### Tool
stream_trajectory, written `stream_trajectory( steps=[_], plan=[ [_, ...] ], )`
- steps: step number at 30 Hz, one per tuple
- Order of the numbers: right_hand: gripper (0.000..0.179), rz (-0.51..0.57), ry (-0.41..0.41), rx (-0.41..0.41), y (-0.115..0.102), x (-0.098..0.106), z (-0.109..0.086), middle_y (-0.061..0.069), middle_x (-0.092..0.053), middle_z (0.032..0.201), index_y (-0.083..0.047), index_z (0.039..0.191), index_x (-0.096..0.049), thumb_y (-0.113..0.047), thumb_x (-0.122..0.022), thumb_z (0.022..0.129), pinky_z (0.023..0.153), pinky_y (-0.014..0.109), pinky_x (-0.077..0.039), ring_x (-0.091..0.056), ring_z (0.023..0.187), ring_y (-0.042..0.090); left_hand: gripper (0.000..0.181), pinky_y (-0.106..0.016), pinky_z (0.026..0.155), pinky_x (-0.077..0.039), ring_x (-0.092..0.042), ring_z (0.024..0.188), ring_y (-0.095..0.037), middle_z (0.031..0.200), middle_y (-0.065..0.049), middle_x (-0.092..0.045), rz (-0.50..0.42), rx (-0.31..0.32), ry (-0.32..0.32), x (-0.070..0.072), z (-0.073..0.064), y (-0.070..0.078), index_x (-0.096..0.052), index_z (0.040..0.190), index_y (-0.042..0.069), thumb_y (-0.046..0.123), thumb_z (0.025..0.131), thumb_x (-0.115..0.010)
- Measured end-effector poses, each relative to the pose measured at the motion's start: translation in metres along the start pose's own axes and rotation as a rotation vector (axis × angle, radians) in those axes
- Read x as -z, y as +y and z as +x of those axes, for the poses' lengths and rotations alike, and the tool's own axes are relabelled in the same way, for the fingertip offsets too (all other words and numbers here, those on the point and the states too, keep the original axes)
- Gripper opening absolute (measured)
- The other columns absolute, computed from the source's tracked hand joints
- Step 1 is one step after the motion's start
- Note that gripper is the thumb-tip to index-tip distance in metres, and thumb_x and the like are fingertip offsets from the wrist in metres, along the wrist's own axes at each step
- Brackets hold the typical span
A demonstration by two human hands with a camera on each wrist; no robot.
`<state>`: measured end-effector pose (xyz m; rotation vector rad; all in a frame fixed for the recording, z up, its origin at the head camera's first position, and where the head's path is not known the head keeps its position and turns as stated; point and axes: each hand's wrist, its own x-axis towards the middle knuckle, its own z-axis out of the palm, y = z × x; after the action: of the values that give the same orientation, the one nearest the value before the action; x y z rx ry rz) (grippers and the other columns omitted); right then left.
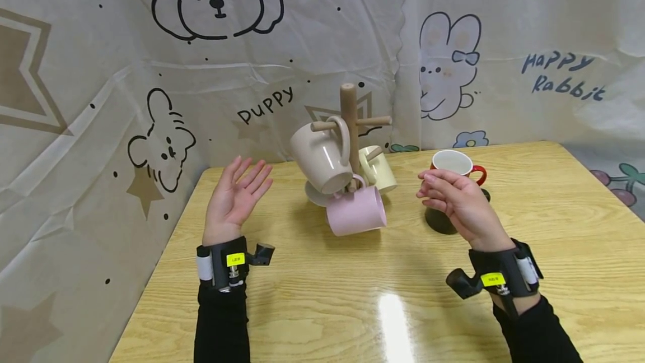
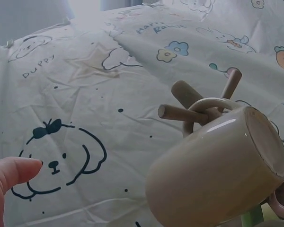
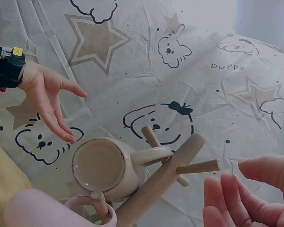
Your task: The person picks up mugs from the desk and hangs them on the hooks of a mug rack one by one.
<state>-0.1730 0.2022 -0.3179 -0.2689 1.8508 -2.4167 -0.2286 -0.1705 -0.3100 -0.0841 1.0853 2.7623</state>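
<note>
At eight and four o'clock from the light-brown pegged wooden rack (image 1: 353, 139), left hand (image 1: 235, 198) and right hand (image 1: 462, 204), both released, leave free gaps to its edges.

1. I see the left forearm (image 1: 223, 324), black-sleeved, running almost straight up from the lower edge of the head view.
2. The left hand (image 1: 235, 198) is turned palm up, fingers extended and slightly spread; the right wrist view shows me its thumb standing apart from them.
3. I see the right forearm (image 1: 538, 332), also black-sleeved, slanting in from the lower right, a little bare skin between sleeve and wristband.
4. The right hand (image 1: 459, 201) points inward, fingers loosely bent, thumb near the fingertips.
5. I have both hands raised, well apart.
</note>
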Motion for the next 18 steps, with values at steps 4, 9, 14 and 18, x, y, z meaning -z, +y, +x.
stream_trajectory(
  steps=[4, 9, 14, 18],
  plan=[
    [0.012, 0.017, 0.006, -0.001, 0.000, 0.000, 0.001, -0.006, -0.066, 0.082, -0.017, 0.093, -0.067, -0.016, -0.054, 0.093, 0.071, 0.019, -0.053, -0.065, 0.077, 0.006, 0.063, -0.036, 0.113, -0.025, -0.027, 0.138, -0.027, 0.141, -0.012, -0.027, 0.071, -0.018, -0.002, -0.001, -0.005, 0.001, -0.017, 0.144, 0.010, 0.027, 0.093, -0.051],
    [0.013, 0.019, 0.014, 0.009, 0.000, 0.002, 0.002, -0.006, -0.067, 0.081, -0.017, 0.092, -0.067, -0.016, -0.054, 0.093, 0.071, 0.019, -0.054, -0.065, 0.076, 0.006, 0.056, -0.038, 0.110, -0.031, -0.036, 0.132, -0.029, 0.142, -0.016, -0.033, 0.562, -0.138, 0.055, 0.004, -0.011, -0.001, -0.024, 0.142, 0.007, 0.024, 0.095, -0.049],
    [0.012, -0.008, 0.033, 0.021, 0.002, 0.004, 0.005, -0.006, -0.067, 0.080, -0.017, 0.091, -0.067, -0.017, -0.055, 0.092, 0.071, 0.020, -0.054, -0.065, 0.075, 0.006, 0.063, -0.048, 0.099, -0.039, -0.046, 0.122, -0.036, 0.134, -0.022, -0.046, 1.522, -0.234, 0.062, 0.014, -0.014, -0.002, -0.031, 0.140, 0.003, 0.031, 0.090, -0.058],
    [0.010, -0.034, 0.055, 0.013, 0.004, 0.006, 0.007, -0.007, -0.067, 0.079, -0.018, 0.091, -0.067, -0.018, -0.057, 0.091, 0.071, 0.019, -0.054, -0.066, 0.075, 0.005, 0.061, -0.051, 0.091, -0.043, -0.051, 0.113, -0.040, 0.125, -0.024, -0.053, 1.947, -0.242, -0.085, 0.017, -0.014, -0.006, -0.041, 0.134, -0.001, 0.034, 0.087, -0.061]
  ],
)
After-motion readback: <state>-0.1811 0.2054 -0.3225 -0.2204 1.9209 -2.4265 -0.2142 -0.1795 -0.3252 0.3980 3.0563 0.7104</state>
